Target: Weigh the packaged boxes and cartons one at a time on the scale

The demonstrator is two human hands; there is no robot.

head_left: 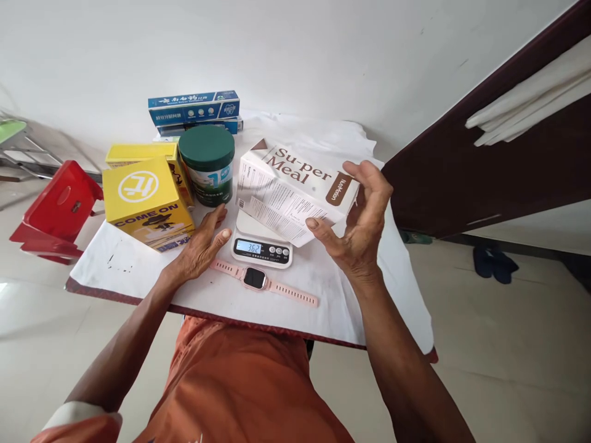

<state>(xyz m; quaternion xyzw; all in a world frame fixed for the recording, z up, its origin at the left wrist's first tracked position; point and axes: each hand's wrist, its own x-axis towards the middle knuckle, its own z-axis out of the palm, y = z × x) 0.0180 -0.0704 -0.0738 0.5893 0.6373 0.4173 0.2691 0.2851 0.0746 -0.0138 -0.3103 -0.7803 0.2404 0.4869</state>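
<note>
A white carton printed "Su-per Meal" lies at a slant over a small white digital scale and hides much of its platform. The scale's lit display shows what looks like 362. My right hand spans the carton's right end, thumb at its near lower side and fingers at its far upper edge. Open and holding nothing, my left hand rests on the cloth left of the scale. A smartwatch with a pink strap lies stretched out in front of the scale, its left strap end close to my left hand.
A green-lidded tub, yellow boxes and blue toothpaste boxes stand at the table's left and back. White cloth covers the table, against a wall. A red chair is at left; dark slippers lie on the floor at right.
</note>
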